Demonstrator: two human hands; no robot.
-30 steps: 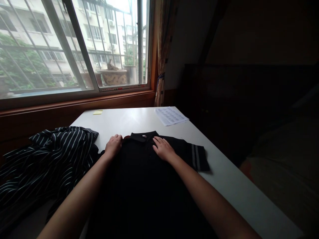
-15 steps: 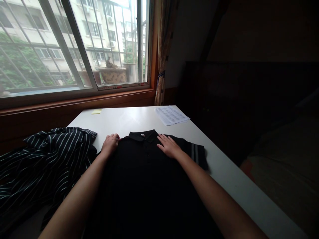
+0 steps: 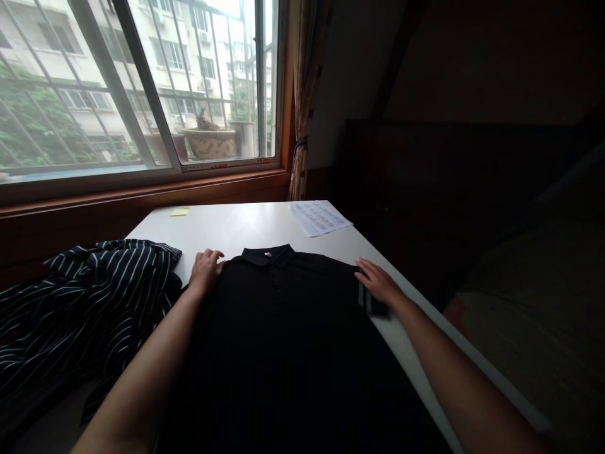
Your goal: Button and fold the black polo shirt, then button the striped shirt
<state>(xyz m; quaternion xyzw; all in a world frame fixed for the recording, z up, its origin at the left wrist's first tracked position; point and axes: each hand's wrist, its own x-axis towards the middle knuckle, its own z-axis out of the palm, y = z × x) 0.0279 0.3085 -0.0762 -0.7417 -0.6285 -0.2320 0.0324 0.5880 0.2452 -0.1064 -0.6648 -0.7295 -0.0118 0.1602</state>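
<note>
A black polo shirt (image 3: 288,340) lies spread front side up, its collar toward the window and its buttoned placket in the middle. My left hand (image 3: 205,270) rests at the shoulder on the left side, fingers bent and a gap showing between forefinger and thumb. Over at the right sleeve, which has two grey stripes, my right hand (image 3: 377,280) lies with its fingers stretched out on the cloth. The left sleeve is mostly hidden by my left hand and forearm.
A crumpled black-and-white striped garment (image 3: 118,296) is heaped on the left. On the white table (image 3: 227,221) are a yellow sticky note (image 3: 179,212) and printed sheets (image 3: 320,218). Beyond the far edge stand a barred window and a tied curtain (image 3: 299,151).
My right hand has moved right from beside the collar to the striped sleeve. My left hand has shifted slightly left, and its fingers have loosened from the shoulder.
</note>
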